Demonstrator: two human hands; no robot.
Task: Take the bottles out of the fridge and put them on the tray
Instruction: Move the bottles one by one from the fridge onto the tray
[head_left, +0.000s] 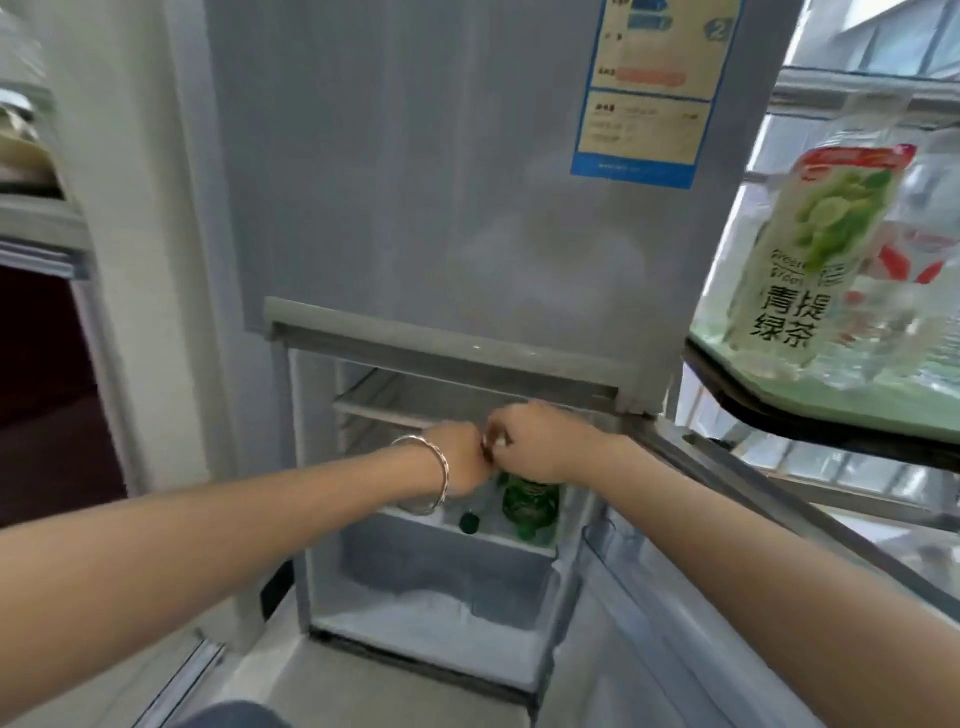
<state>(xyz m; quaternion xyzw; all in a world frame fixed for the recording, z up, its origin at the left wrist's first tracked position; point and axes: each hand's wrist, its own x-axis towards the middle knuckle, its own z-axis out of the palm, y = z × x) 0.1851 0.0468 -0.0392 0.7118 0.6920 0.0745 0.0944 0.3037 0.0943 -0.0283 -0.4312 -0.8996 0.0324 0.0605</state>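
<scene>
The fridge's (415, 218) lower compartment stands open, and both my hands reach into it at shelf height. My right hand (537, 441) is closed over the top of a green bottle (530, 503) standing on the shelf. My left hand (460, 462), with a silver bracelet on the wrist, is curled into a fist touching the right hand; what it grips is hidden. A dark green cap (470, 522) of another bottle shows below the hands. At the right, a green tray (831, 415) with a dark rim carries a green tea bottle (810, 249) and a clear bottle (914, 244).
The open fridge door (727, 545) stretches along the right, under the tray. A frosted drawer (441, 587) sits below the shelf. The closed upper door carries a blue and yellow label (649, 88). A wall and a dark cabinet (47, 384) are on the left.
</scene>
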